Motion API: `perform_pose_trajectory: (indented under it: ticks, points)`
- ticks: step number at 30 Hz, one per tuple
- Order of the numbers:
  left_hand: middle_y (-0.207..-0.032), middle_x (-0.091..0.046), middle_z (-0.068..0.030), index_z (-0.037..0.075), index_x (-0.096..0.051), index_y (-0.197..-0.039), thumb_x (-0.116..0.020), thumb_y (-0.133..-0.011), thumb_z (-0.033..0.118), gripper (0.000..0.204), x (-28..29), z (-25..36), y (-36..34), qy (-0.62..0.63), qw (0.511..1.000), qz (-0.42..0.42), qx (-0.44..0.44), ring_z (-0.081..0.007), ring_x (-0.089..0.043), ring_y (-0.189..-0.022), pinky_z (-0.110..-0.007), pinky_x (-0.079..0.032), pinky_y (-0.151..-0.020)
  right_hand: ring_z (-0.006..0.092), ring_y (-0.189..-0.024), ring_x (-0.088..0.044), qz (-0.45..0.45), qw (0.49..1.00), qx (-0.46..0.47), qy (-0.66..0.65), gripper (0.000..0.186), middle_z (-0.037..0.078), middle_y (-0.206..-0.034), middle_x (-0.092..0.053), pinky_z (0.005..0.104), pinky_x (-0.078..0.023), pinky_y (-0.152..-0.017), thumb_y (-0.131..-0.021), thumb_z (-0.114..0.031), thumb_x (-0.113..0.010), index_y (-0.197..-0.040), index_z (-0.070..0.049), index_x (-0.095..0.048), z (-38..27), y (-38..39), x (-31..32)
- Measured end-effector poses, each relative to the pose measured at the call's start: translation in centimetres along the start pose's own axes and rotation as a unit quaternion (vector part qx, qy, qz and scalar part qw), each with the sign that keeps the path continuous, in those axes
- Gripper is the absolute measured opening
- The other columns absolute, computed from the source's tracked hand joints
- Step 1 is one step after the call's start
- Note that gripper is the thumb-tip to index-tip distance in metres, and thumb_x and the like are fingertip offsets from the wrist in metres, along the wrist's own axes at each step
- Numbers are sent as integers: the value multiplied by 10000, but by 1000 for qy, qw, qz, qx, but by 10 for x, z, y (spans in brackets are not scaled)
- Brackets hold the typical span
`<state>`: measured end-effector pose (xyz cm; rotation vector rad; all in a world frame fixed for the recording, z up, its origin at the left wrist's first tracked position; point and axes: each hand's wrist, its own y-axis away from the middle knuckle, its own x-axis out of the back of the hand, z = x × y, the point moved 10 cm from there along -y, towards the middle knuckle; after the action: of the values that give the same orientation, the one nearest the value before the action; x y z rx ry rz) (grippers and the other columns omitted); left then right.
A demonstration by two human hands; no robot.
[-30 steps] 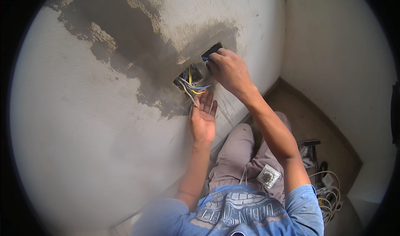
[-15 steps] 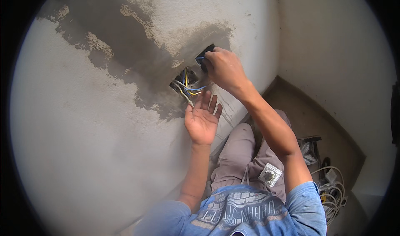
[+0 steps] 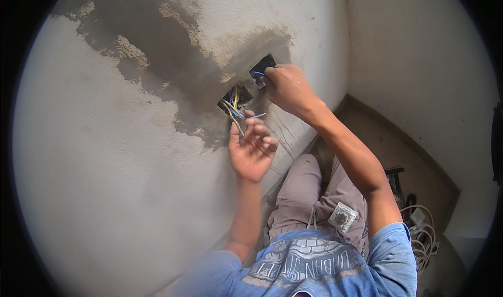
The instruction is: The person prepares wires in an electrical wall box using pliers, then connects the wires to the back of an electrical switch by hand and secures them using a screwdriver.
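Observation:
Two black wall boxes sit in a grey-plastered patch of wall. At the upper box (image 3: pixel 261 67), my right hand (image 3: pixel 291 89) has its fingers pinched on a short blue wire (image 3: pixel 257 73); its fingertips are partly hidden. Out of the lower box (image 3: pixel 243 92) come yellow, blue and grey wires (image 3: pixel 233 107), one of them a blue wire with a bare end. Just below that bundle, my left hand (image 3: pixel 250 158) is palm up, fingers loosely curled and apart, with the wires close to its thumb and fingertips.
A white square socket plate (image 3: pixel 343 217) rests on my lap. On the floor at right lie coiled pale cables (image 3: pixel 425 239) beside a dark-edged container (image 3: pixel 394 177). The wall corner and skirting (image 3: pixel 403 139) bound the right side.
My left hand's fingers have curled in toward the wires, and the blue wire's end has shifted. My right hand has drawn slightly back from the upper box, uncovering more of it.

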<state>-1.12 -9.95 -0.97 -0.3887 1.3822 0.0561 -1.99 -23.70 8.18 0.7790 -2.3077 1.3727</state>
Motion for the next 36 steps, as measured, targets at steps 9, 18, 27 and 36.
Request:
perform_pose_trajectory:
  ticks: [9, 18, 27, 36]
  points:
    - [-1027, -682, 4, 198, -412, -1495, -491, -1035, 449, 531, 9, 10, 3, -121, 989, 76, -27, -177, -662, -890, -346, -509, -747, 443, -688, -626, 24, 998, -45, -46, 206, 239, -698, -623, 518, -495, -630, -868, -161, -644, -743, 4, -642, 6, 15, 12]
    - [-1027, -643, 29, 185, -435, -1481, -516, -1046, 325, 464, 19, -2, -5, -75, 993, 90, -4, -124, -633, -893, -299, -511, -709, 438, -650, -602, 4, 997, -42, -63, 189, 237, -681, -605, 503, -471, -605, -892, -161, -647, -792, 0, -651, 2, 12, 9]
    - [-904, -606, 25, 147, -539, -1242, -484, -1061, 267, 224, 15, -12, 18, -71, 994, 85, -22, -120, -613, -809, -295, -502, -662, 387, -724, -628, 65, 998, -11, -15, 174, 166, -732, -616, 491, -483, -633, -916, -185, -635, -821, -40, -631, 18, 9, 14]
    - [-876, -583, -5, 149, -492, -1338, -500, -1049, 302, 327, 20, -1, 31, -154, 982, 108, -28, -166, -615, -818, -328, -502, -679, 367, -737, -626, 40, 998, -52, 7, 196, 144, -746, -628, 472, -481, -643, -935, -230, -632, -864, -49, -654, 21, 26, 11]
